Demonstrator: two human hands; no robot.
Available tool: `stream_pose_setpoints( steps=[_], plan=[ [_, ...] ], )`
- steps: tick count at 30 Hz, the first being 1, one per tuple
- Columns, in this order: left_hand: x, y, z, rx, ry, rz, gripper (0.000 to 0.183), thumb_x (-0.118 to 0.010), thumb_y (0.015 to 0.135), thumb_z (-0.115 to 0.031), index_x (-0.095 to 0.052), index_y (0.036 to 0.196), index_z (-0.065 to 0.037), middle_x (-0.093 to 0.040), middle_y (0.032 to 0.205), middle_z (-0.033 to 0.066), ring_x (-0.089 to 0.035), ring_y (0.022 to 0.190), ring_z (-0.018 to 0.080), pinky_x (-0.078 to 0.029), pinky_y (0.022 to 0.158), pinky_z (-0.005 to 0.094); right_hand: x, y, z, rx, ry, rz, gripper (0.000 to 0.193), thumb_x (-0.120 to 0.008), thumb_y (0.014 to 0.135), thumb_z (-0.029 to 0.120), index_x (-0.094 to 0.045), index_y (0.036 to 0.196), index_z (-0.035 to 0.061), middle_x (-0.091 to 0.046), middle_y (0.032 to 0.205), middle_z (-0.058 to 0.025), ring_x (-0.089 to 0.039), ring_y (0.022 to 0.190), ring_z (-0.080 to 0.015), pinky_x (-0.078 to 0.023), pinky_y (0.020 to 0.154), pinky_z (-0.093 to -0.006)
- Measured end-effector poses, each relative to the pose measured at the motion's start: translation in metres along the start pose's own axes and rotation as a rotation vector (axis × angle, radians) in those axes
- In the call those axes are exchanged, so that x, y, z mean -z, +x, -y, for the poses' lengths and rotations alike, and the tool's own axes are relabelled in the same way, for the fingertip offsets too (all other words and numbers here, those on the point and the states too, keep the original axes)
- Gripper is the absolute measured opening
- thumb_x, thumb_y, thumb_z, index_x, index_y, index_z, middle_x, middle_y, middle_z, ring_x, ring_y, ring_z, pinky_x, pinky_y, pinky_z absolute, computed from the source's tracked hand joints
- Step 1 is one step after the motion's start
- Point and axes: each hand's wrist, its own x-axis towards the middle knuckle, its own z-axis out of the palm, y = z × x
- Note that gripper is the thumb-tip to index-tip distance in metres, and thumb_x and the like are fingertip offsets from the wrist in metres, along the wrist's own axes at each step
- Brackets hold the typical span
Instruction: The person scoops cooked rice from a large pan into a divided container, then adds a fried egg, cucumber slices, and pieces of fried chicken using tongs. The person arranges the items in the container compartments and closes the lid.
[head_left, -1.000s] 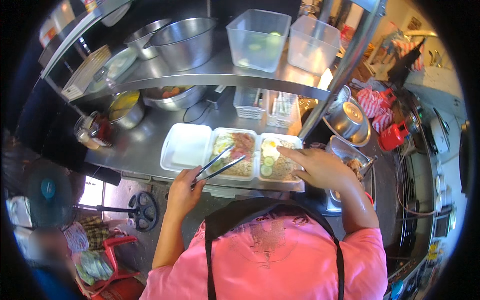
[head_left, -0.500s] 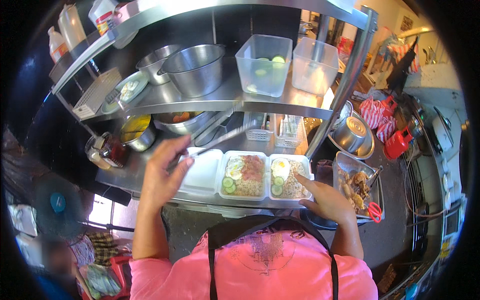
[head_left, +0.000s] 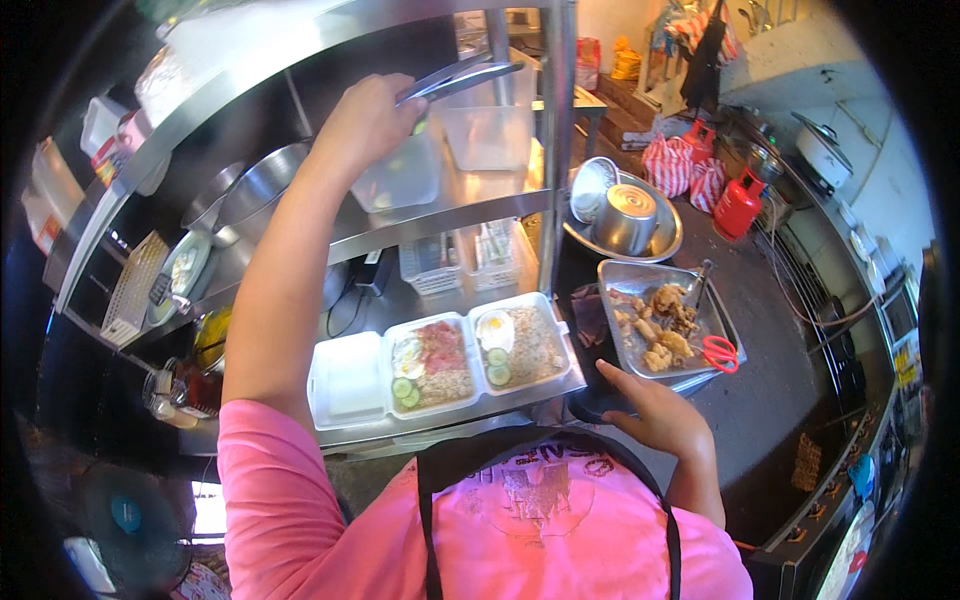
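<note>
My left hand (head_left: 372, 122) is raised over the upper steel shelf, closed round metal tongs (head_left: 465, 80) that point right above clear plastic tubs. My right hand (head_left: 658, 412) hangs open and holds nothing, between the counter edge and a metal tray (head_left: 722, 322). Fried chicken pieces (head_left: 672, 308) and red-handled scissors (head_left: 719, 354) lie in that tray. On the counter sits an open white foam takeaway box (head_left: 345, 382) with rice, a fried egg, cucumber slices and reddish meat (head_left: 442, 350). Beside it, a second box holds rice (head_left: 530, 345), an egg and cucumber, with no meat showing.
Two clear tubs (head_left: 490, 138) and steel bowls (head_left: 262, 185) stand on the shelf, whose upright post (head_left: 557, 150) rises right of the boxes. White baskets (head_left: 430, 268) sit underneath. A basin with an upturned pot (head_left: 628, 215) and red gas cylinders (head_left: 738, 205) are farther right.
My left hand has swung up and forward with the tongs, from above the boxes to over the shelf. My right hand has drawn away from the right-hand box. The view has turned right.
</note>
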Motion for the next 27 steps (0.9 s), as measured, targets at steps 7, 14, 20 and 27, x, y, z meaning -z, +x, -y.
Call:
stream_pose_setpoints(
  steps=[7,14,20,27],
  plan=[
    [-0.039,0.045,-0.014,0.118,0.085,0.171,0.040,-0.061,0.084,-0.024,-0.062,0.118,-0.002,-0.064,0.111,0.0237,-0.062,0.104,0.0378,-0.047,0.091,0.0415,0.013,-0.034,-0.046,-0.027,-0.013,-0.066,0.069,-0.069,0.083,0.020,-0.035,0.143,0.0118,-0.060,0.117,-0.0258,-0.059,0.105,-0.0417,-0.047,0.089,-0.0443],
    [-0.042,0.055,-0.022,0.142,0.198,0.183,0.044,-0.062,0.084,-0.027,-0.061,0.122,-0.005,-0.060,0.123,0.0187,-0.057,0.113,0.0348,-0.046,0.095,0.0405,0.035,-0.047,-0.082,0.008,-0.019,-0.077,0.070,-0.069,0.083,0.020,-0.034,0.143,0.0120,-0.061,0.114,-0.0252,-0.059,0.103,-0.0415,-0.048,0.087,-0.0444],
    [-0.040,0.059,-0.029,0.186,0.251,0.232,0.047,-0.064,0.084,-0.031,-0.060,0.123,-0.005,-0.060,0.123,0.0184,-0.057,0.114,0.0345,-0.045,0.097,0.0396,0.053,-0.041,-0.100,0.051,0.016,-0.040,0.066,-0.071,0.081,0.017,-0.041,0.139,0.0079,-0.061,0.113,-0.0250,-0.059,0.105,-0.0400,-0.048,0.087,-0.0451],
    [-0.040,0.043,-0.057,0.180,0.462,-0.009,0.052,-0.066,0.084,-0.035,-0.057,0.129,-0.010,-0.058,0.123,0.0210,-0.056,0.115,0.0355,-0.046,0.095,0.0439,0.102,0.003,-0.025,0.534,0.669,-0.037,0.053,-0.060,0.089,0.001,-0.041,0.138,-0.0006,-0.056,0.130,-0.0171,-0.056,0.120,-0.0244,-0.044,0.100,-0.0370]
  ],
)
